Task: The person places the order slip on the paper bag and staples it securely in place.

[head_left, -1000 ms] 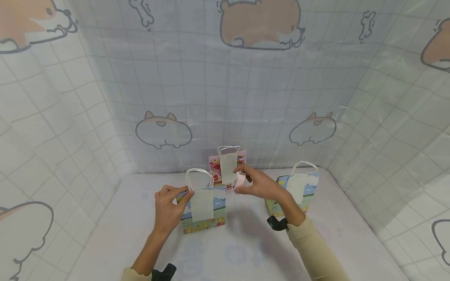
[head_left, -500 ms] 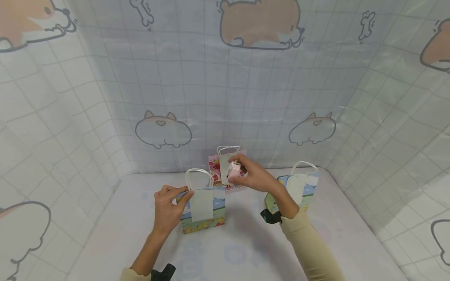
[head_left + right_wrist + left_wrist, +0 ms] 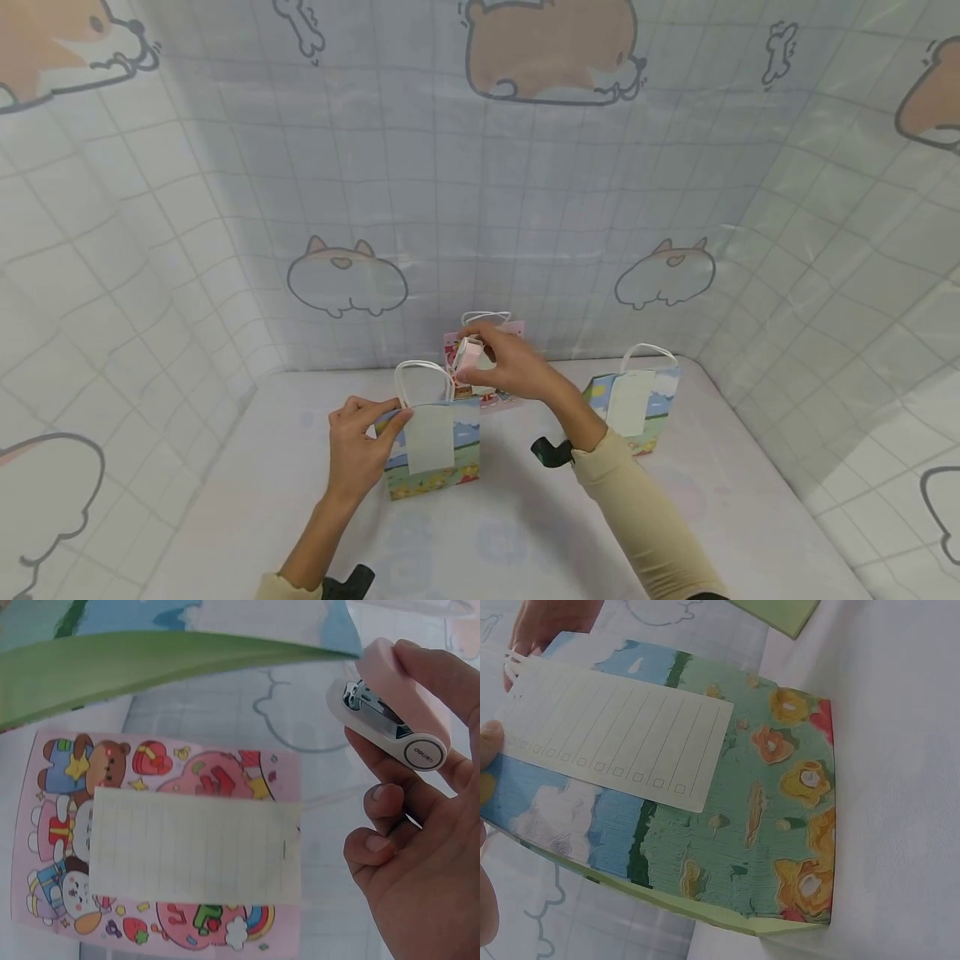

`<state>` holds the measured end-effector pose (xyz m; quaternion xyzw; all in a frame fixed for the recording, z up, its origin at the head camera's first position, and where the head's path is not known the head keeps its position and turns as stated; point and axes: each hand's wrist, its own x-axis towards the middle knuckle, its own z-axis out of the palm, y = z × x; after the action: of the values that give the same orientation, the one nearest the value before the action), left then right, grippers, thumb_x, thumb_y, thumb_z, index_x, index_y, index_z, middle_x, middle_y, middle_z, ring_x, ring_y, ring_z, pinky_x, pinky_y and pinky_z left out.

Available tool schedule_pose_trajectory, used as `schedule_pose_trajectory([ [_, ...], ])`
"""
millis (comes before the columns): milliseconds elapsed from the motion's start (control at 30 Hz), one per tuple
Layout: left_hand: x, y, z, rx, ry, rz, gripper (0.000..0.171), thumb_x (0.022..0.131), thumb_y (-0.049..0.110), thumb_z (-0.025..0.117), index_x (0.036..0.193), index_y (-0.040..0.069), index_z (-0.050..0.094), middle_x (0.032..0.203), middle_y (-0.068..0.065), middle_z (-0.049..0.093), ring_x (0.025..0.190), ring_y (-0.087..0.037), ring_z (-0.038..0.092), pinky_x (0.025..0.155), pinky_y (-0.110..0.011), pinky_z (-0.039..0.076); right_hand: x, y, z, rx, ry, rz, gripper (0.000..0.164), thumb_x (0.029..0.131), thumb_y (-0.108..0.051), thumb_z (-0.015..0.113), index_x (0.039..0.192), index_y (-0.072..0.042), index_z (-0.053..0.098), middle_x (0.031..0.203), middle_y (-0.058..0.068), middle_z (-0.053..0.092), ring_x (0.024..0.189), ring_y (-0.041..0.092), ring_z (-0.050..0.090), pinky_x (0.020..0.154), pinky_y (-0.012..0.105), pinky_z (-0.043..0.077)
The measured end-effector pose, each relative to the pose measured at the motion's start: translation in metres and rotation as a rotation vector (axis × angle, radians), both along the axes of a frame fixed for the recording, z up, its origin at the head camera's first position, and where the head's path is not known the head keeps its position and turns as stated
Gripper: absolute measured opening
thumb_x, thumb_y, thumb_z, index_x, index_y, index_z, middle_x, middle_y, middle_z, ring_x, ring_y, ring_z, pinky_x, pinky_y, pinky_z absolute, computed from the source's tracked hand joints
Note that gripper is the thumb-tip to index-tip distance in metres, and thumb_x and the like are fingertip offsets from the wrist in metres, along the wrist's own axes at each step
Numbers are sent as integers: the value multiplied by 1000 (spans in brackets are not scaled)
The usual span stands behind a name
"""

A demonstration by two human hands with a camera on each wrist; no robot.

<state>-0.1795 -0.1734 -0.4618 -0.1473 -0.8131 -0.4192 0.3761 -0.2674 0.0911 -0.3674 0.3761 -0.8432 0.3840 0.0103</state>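
Note:
My left hand (image 3: pixel 360 442) pinches the top left of a painted paper gift bag (image 3: pixel 467 429) with white rope handles, thumb in front. A lined checklist sheet (image 3: pixel 619 735) lies on the bag's front, its edge at the thumb. My right hand (image 3: pixel 513 365) grips a small pink stapler (image 3: pixel 405 697) between thumb and fingers. The stapler's mouth gapes, close to the bag's top right edge in the right wrist view; no contact is clear. Behind stands a pink cartoon gift bag (image 3: pixel 49 847) with a lined sheet (image 3: pixel 187 844) bearing a staple near its top.
Another painted gift bag (image 3: pixel 664 396), with a pale sheet (image 3: pixel 630 404) on its front and a white handle, stands at the right behind my right forearm. The white table (image 3: pixel 495 542) meets grid-patterned cloth walls (image 3: pixel 510 208) with dog drawings at the back and both sides.
My right hand has carried the stapler leftward and slightly up, from right of the pink bag toward the front bag's top right corner. The left hand keeps its pinch in place.

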Motion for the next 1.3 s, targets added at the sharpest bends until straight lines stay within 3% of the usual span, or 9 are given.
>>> schedule_pose_trajectory([
  [200,0,0,0,-9,12,0,24,76,11,88,98,7,81,78,0,74,79,-10,47,85,-48,26,-1,-12,-1,14,-31,31,58,94,-34,72,144,-16,47,131,-2,59,112,12,60,96,34,50],
  [333,0,0,0,-16,30,-3,24,75,10,88,98,7,81,77,1,74,79,-9,46,84,-48,26,0,-19,-1,40,-11,24,58,93,-33,73,143,-18,48,130,-3,60,107,11,60,93,31,51],
  [467,0,0,0,-17,20,0,23,76,11,88,97,8,81,77,1,73,79,-8,46,85,-48,26,2,-25,3,53,20,50,60,92,-36,74,142,-15,48,116,-3,62,93,16,60,80,27,51],
  [567,0,0,0,-18,19,5,24,75,11,88,97,8,81,76,2,73,79,-9,46,85,-47,26,4,-29,5,39,15,82,59,92,-35,74,141,-14,49,112,-1,63,92,19,63,77,26,52],
  [700,0,0,1,-24,31,8,23,75,12,89,96,7,81,77,1,74,78,-9,46,83,-47,25,8,-35,8,12,-35,114,57,91,-28,76,140,-14,49,121,1,63,99,23,65,81,26,53],
  [833,-1,0,1,-26,43,8,22,76,13,88,95,7,81,77,0,74,78,-9,46,83,-46,24,12,-40,8,42,-27,117,55,92,-24,75,140,-13,49,131,1,59,106,19,63,87,25,52],
  [933,-1,0,1,-26,50,10,22,75,12,89,95,7,81,76,0,74,77,-9,47,83,-47,24,15,-44,7,80,7,125,54,94,-26,73,140,-14,49,135,1,57,109,11,60,89,27,51],
  [1133,-1,1,2,-21,55,13,24,75,10,89,97,6,81,74,-1,74,77,-11,48,83,-45,23,20,-52,6,109,28,156,54,94,-31,71,141,-17,49,138,-1,56,119,11,57,96,33,51],
  [1300,-1,2,4,-14,72,7,25,75,6,88,99,7,81,75,0,74,75,-14,48,82,-44,23,22,-56,5,126,14,162,55,94,-34,71,141,-18,50,137,-5,57,122,9,56,99,31,48],
])
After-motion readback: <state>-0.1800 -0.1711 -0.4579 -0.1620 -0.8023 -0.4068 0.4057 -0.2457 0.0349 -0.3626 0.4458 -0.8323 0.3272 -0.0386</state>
